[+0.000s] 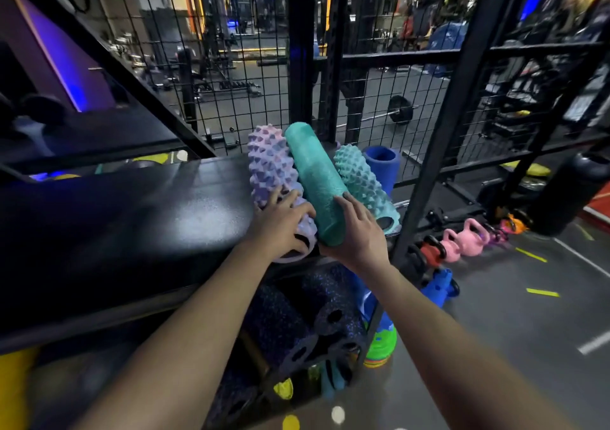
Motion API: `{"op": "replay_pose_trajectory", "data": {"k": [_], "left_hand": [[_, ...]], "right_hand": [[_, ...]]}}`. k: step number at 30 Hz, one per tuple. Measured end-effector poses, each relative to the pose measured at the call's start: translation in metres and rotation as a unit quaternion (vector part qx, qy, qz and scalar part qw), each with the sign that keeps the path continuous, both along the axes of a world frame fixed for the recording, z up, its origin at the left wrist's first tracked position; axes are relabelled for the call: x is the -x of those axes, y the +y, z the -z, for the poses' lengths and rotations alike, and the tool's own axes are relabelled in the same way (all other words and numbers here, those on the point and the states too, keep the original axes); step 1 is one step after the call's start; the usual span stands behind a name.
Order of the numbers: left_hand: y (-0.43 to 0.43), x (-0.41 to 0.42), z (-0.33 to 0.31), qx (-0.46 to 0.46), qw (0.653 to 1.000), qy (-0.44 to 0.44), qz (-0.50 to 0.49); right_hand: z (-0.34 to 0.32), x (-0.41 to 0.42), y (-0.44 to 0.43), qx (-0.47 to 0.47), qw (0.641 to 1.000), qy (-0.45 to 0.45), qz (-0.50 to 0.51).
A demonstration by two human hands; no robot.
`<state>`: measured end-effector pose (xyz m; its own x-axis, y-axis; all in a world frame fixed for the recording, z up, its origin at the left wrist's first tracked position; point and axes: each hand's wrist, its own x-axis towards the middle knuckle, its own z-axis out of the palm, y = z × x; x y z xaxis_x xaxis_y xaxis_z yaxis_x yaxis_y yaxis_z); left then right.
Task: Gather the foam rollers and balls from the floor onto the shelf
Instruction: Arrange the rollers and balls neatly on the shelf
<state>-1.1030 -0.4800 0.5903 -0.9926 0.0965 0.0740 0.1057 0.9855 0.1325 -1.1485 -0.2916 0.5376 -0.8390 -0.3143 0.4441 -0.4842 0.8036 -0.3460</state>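
Observation:
Three foam rollers lie side by side at the right end of the black shelf (148,205). My left hand (280,221) rests on the near end of the spiked lilac roller (269,162), fingers spread over it. A smooth teal roller (313,172) lies on top between the other two, and my right hand (355,228) holds its near end with the fingers wrapped round it. The spiked mint roller (361,179) lies to the right, against the shelf's upright post. A blue roller (381,162) stands behind it by the wire mesh.
Dark speckled foam rollers (307,324) fill the shelf level below. Wire mesh (379,93) closes the shelf's back. Pink, red and blue kettlebells (462,241) line the floor to the right. A black post (439,132) frames the shelf's right side.

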Motion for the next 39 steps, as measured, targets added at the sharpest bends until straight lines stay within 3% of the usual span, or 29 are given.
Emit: {"op": "replay_pose_trajectory", "data": {"k": [4, 12, 15, 17, 18, 20, 22, 24, 26, 33, 36, 39], "left_hand": [[0.01, -0.001, -0.007, 0.025, 0.999, -0.014, -0.039], [0.032, -0.013, -0.011, 0.053, 0.99, 0.004, -0.131], [0.048, -0.05, 0.017, 0.053, 0.975, 0.198, -0.086], [0.065, -0.085, 0.063, -0.003, 0.932, 0.358, -0.057], [0.072, -0.1, 0.094, -0.038, 0.92, 0.384, -0.069], [0.078, -0.121, 0.156, -0.094, 0.938, 0.308, -0.127], [0.079, -0.131, 0.213, -0.118, 0.966, 0.139, -0.185], [0.074, -0.129, 0.254, -0.13, 0.965, 0.015, -0.228], [0.069, -0.118, 0.282, -0.136, 0.958, -0.042, -0.249], [0.05, -0.06, 0.357, -0.148, 0.94, -0.101, -0.289], [0.046, -0.051, 0.385, -0.147, 0.931, -0.069, -0.327], [0.045, -0.052, 0.4, -0.206, 0.916, -0.014, -0.344]], "right_hand": [[0.004, -0.002, 0.002, 0.002, 0.999, 0.031, -0.008], [-0.009, -0.01, 0.014, -0.014, 0.999, -0.015, -0.05], [0.005, -0.034, 0.04, 0.122, 0.99, 0.003, -0.07], [0.039, -0.054, 0.062, 0.219, 0.975, 0.02, -0.026], [0.061, -0.062, 0.071, 0.245, 0.969, 0.013, 0.012], [0.11, -0.074, 0.086, 0.26, 0.96, -0.056, 0.086], [0.159, -0.084, 0.095, 0.247, 0.948, -0.166, 0.116], [0.205, -0.091, 0.098, 0.218, 0.937, -0.245, 0.122], [0.245, -0.097, 0.096, 0.208, 0.919, -0.311, 0.123], [0.303, -0.061, 0.045, 0.299, 0.809, -0.483, 0.152], [0.318, -0.034, 0.021, 0.322, 0.792, -0.504, 0.123], [0.335, -0.011, 0.002, 0.417, 0.711, -0.549, 0.142]]}}
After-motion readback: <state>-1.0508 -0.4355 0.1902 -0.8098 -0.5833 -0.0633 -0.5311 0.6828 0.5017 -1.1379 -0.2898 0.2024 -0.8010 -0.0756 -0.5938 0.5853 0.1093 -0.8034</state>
